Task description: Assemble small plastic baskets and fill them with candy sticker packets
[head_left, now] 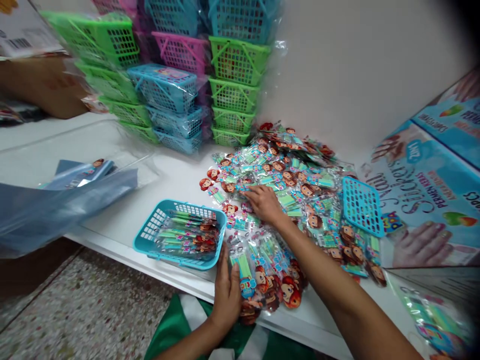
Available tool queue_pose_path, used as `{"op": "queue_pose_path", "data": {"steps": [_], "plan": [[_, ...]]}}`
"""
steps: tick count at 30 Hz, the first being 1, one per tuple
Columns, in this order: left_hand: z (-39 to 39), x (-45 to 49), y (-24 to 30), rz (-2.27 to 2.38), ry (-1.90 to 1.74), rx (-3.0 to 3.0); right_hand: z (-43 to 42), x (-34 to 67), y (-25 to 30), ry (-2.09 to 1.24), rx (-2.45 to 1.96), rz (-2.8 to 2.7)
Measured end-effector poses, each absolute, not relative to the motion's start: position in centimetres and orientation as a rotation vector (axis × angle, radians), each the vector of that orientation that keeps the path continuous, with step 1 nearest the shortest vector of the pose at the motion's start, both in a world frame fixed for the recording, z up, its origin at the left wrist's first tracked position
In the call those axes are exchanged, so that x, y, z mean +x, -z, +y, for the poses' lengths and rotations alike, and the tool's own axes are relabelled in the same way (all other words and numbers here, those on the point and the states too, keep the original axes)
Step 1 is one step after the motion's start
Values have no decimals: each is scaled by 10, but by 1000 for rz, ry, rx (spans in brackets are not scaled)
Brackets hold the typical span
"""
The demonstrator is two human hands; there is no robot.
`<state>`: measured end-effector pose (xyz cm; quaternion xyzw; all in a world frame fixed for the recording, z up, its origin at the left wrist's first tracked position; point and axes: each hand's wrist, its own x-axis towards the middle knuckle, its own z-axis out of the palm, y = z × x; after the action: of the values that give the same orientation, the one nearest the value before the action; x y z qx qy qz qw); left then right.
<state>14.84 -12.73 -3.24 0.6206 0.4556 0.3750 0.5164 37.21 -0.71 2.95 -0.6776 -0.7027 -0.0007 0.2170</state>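
Observation:
A blue plastic basket (149, 248) sits at the table's front edge. Inside it, several clear packets (187, 232) stand on edge in a row. My left hand (227, 295) is upright against the basket's right end, thumb apart from the fingers; its fingertips are partly hidden at the rim. Over a wide heap of flat packets (288, 177), each with green sticks and a cartoon figure, my right hand (264, 202) reaches with its fingers stretched out. Its fingertips touch or hover just above the packets. More packets (268, 270) lie in an overlapping bunch between my two arms.
Tall stacks of wrapped green, blue and pink baskets (234, 95) stand behind. A blue lattice lid (363, 206) rests on the heap's right side, against a printed carton (431, 200). Clear plastic bags (75, 200) lie at left. Below the table edge is a speckled floor (93, 290).

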Motion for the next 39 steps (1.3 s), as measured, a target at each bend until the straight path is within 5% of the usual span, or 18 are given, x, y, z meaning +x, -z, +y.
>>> {"op": "queue_pose_path", "data": {"steps": [7, 12, 17, 26, 33, 39], "plan": [[-127, 147, 30, 1076, -893, 1481, -73, 349, -65, -195, -1754, -1426], [-129, 144, 38, 946, -937, 1447, -176, 305, -54, -248, -1326, -2262], [-127, 143, 39, 1003, -942, 1317, -198, 301, -30, -322, -1359, -2472], [-127, 142, 33, 1068, -899, 1387, -172, 315, -60, -731, -1386, -2228], [-129, 146, 35, 1098, -902, 1396, -39, 348, -53, -44, -1952, -1959], [-129, 146, 33, 1089, -895, 1376, 53, 334, -32, -59, -2002, -1962]]}}
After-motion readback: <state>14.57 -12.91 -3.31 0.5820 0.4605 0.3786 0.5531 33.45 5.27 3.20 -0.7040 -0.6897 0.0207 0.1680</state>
